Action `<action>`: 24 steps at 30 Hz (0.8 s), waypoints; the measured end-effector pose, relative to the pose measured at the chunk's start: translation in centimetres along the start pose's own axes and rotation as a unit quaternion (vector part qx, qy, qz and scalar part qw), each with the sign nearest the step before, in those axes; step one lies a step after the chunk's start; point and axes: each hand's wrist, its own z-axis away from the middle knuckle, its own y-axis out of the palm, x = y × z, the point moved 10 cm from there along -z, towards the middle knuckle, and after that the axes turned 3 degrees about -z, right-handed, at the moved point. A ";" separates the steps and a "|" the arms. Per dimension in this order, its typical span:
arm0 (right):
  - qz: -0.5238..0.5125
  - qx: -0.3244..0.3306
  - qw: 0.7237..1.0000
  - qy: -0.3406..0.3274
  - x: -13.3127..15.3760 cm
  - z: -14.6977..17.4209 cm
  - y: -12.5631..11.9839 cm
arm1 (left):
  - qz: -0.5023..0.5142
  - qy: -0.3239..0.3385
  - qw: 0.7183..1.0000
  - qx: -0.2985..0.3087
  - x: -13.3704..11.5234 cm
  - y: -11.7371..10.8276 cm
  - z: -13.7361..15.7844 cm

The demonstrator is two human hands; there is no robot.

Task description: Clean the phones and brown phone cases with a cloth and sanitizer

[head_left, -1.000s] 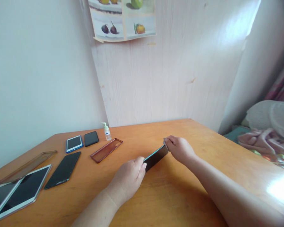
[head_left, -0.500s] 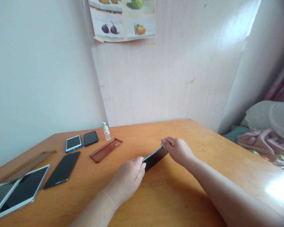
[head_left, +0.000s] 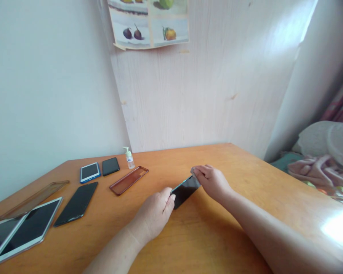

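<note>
My left hand point(head_left: 156, 209) is closed round the near left end of a smartphone point(head_left: 185, 191), thumb on the front. The phone is held tilted above the table, its dark screen towards me. At its far right end, my right hand point(head_left: 213, 182) pinches a small greyish piece of what looks like cloth point(head_left: 192, 170) against the upper edge. Most of that piece is hidden by the fingers. Left of the phone, a reddish-brown clear phone case point(head_left: 128, 181) lies on the wooden table point(head_left: 217, 243).
A pump bottle point(head_left: 129, 159) stands at the back. Leftward lie a dark phone point(head_left: 111, 166), a blue-cased phone point(head_left: 90, 172), a larger black phone point(head_left: 77, 204), white-framed tablets point(head_left: 31, 228) and a brownish clear case point(head_left: 36, 199). Bedding point(head_left: 314, 171) is beyond the right edge.
The phone has tipped so more of its screen shows. My right hand and the greyish piece have shifted slightly left along its upper edge. My left hand keeps its grip.
</note>
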 end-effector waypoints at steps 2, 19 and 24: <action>0.010 -0.051 0.998 0.026 -1.9 -0.7 -1.2 | 0.025 -0.007 1.000 -0.004 0.3 0.1 -0.1; -0.023 0.022 0.999 0.033 -3.7 -0.5 2.8 | 0.295 -0.138 0.946 -0.004 3.1 1.2 -0.2; -0.036 0.049 0.998 0.012 -2.4 -0.2 3.6 | 0.357 -0.113 0.927 0.019 1.6 1.6 0.0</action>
